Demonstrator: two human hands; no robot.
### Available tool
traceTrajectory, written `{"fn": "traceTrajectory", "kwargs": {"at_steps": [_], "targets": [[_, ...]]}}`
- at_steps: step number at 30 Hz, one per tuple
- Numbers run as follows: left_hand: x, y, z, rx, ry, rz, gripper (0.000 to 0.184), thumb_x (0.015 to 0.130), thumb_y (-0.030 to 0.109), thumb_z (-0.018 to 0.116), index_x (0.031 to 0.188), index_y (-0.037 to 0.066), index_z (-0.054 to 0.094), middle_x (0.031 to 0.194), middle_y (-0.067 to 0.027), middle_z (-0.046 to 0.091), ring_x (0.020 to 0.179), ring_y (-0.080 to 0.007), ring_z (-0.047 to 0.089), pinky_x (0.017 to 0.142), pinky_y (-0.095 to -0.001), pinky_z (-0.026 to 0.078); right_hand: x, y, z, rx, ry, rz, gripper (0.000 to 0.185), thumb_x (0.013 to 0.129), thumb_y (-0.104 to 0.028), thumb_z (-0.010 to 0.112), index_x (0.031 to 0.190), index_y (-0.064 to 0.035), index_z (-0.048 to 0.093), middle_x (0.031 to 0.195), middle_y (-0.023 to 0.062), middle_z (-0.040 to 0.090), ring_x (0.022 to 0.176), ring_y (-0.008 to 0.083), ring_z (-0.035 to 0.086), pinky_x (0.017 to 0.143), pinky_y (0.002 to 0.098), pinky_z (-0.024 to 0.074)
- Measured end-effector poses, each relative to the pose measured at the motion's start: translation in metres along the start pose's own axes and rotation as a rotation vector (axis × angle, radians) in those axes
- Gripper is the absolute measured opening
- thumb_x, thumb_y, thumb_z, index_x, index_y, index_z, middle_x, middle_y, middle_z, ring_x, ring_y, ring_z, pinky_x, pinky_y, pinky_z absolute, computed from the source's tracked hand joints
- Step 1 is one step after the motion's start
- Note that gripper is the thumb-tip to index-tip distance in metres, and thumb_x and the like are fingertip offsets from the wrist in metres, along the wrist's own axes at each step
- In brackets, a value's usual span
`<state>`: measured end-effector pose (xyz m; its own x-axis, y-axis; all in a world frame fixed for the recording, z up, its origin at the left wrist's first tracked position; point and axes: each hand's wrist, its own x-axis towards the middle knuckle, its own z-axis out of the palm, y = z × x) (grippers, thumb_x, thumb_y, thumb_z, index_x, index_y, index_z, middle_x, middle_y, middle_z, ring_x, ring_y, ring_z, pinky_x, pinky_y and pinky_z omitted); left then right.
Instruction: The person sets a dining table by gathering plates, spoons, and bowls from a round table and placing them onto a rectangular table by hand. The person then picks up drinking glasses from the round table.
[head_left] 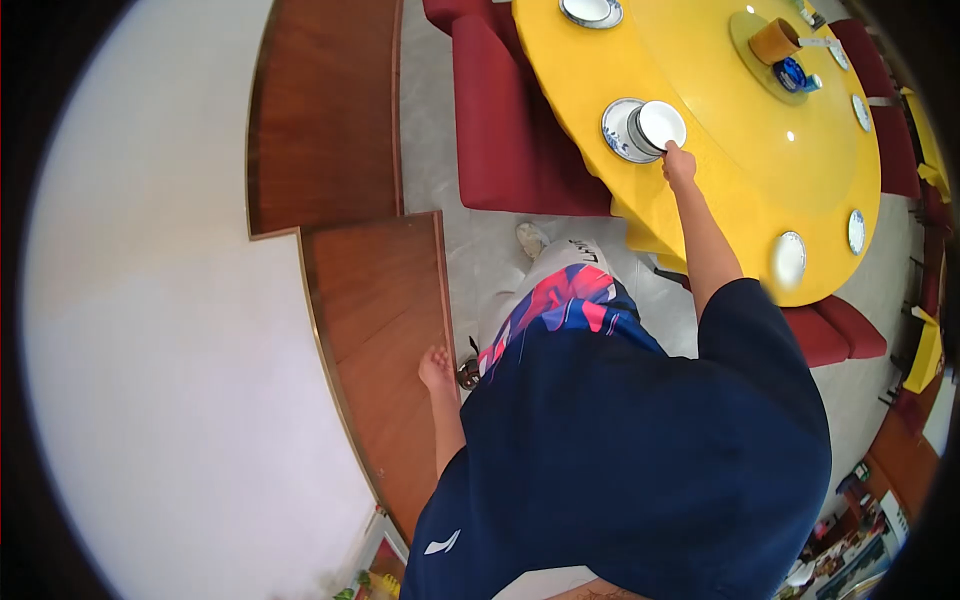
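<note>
My right hand (679, 164) reaches over the yellow-covered round table (730, 190), its fingers closed on the rim of a white bowl (662, 124). That bowl sits tilted on or just above at least one more bowl (636, 130); I cannot tell whether they touch. Under them lies a white plate with blue patterns (616, 117). My left hand (436, 370) hangs low at my side near the brown wood panelling, fingers loosely bent and holding nothing.
Red chairs (510, 120) stand around the table. Farther along it are a plate with a bowl (591, 10), several more plates (789, 258), and a brown pot (773, 42) beside a blue container (789, 74). Wood panelling (375, 330) runs along the wall on my left.
</note>
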<state>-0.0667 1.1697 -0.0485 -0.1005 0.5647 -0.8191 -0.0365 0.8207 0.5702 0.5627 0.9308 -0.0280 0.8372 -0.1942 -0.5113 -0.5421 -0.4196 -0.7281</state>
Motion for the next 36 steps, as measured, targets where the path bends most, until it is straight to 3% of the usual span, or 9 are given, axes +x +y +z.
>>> {"fn": "traceTrajectory", "kwargs": {"at_steps": [2,3,13,19,22,29,32,34,36], "targets": [[0.010,0.031,0.026,0.036,-0.049,0.038,0.023,0.088,0.022,0.052,0.102,0.005,0.056,0.086,-0.0081,0.062,0.071,-0.0151,0.057,0.060,-0.0243,0.045,0.003,-0.006,0.002,0.129,-0.126,0.110,0.029,0.075,-0.028,0.055,0.062,-0.0018,0.055,0.053,0.0049,0.048,0.040,0.0150,0.045,0.036,0.0299,0.0323],[0.017,0.044,0.042,0.066,-0.098,0.090,0.025,0.089,0.022,0.051,0.105,0.003,0.054,0.088,-0.0094,0.062,0.071,-0.0147,0.057,0.061,-0.0244,0.044,0.000,-0.011,0.003,0.131,-0.181,0.166,0.027,0.077,-0.029,0.055,0.065,-0.0051,0.051,0.050,0.0003,0.040,0.038,0.0114,0.038,0.034,0.0265,0.0243],[0.098,0.130,0.118,0.255,-0.280,-0.049,0.026,0.091,0.023,0.048,0.107,0.003,0.054,0.083,-0.0102,0.062,0.067,-0.0148,0.057,0.056,-0.0253,0.045,-0.036,-0.029,0.018,-0.052,-0.087,0.237,0.038,0.080,-0.039,0.048,0.067,-0.0035,0.050,0.053,0.0039,0.044,0.040,0.0153,0.045,0.034,0.0280,0.0275],[0.130,0.249,0.178,0.578,-0.464,0.102,0.020,0.093,0.020,0.046,0.097,0.004,0.057,0.074,-0.0084,0.063,0.055,-0.0113,0.057,0.045,-0.0209,0.042,-0.071,-0.017,0.056,-0.130,0.064,0.206,0.046,0.084,-0.041,0.041,0.072,0.0024,0.050,0.059,0.0117,0.051,0.041,0.0195,0.049,0.033,0.0316,0.0303],[0.146,0.327,0.201,0.703,-0.538,0.231,0.020,0.092,0.020,0.047,0.097,0.005,0.058,0.074,-0.0066,0.063,0.057,-0.0104,0.057,0.047,-0.0207,0.043,-0.110,-0.021,0.078,0.006,0.119,0.256,0.047,0.085,-0.041,0.039,0.077,0.0034,0.050,0.060,0.0130,0.053,0.041,0.0201,0.051,0.032,0.0313,0.0314],[0.148,0.437,0.278,0.792,-0.551,0.292,0.019,0.090,0.020,0.049,0.096,0.005,0.060,0.075,-0.0052,0.063,0.059,-0.0091,0.057,0.050,-0.0204,0.044,-0.119,-0.025,0.098,0.198,0.122,0.403,0.049,0.087,-0.044,0.038,0.085,0.0038,0.050,0.063,0.0155,0.055,0.044,0.0213,0.054,0.032,0.0310,0.0333],[0.161,0.450,0.298,0.797,-0.573,0.281,0.019,0.088,0.020,0.051,0.095,0.005,0.060,0.074,-0.0059,0.063,0.059,-0.0099,0.057,0.048,-0.0210,0.043,-0.112,-0.010,0.107,0.399,0.073,0.411,0.050,0.088,-0.043,0.037,0.108,0.0027,0.043,0.065,0.0189,0.057,0.045,0.0257,0.055,0.035,0.0312,0.0388],[0.174,0.451,0.310,0.718,-0.606,0.276,0.013,0.085,0.018,0.052,0.085,0.007,0.059,0.070,-0.0072,0.062,0.053,-0.0107,0.055,0.041,-0.0226,0.040,-0.094,0.013,0.117,0.478,0.097,0.362,0.048,0.089,-0.039,0.035,0.112,0.0032,0.042,0.066,0.0218,0.057,0.048,0.0269,0.057,0.035,0.0315,0.0409],[0.167,0.455,0.323,0.758,-0.633,0.278,0.014,0.085,0.018,0.051,0.080,0.007,0.057,0.064,-0.0073,0.060,0.045,-0.0111,0.050,0.038,-0.0225,0.037,-0.116,-0.010,0.124,0.567,0.146,0.372,0.051,0.091,-0.039,0.035,0.114,0.0060,0.042,0.074,0.0245,0.059,0.055,0.0287,0.060,0.040,0.0339,0.0462]]}}
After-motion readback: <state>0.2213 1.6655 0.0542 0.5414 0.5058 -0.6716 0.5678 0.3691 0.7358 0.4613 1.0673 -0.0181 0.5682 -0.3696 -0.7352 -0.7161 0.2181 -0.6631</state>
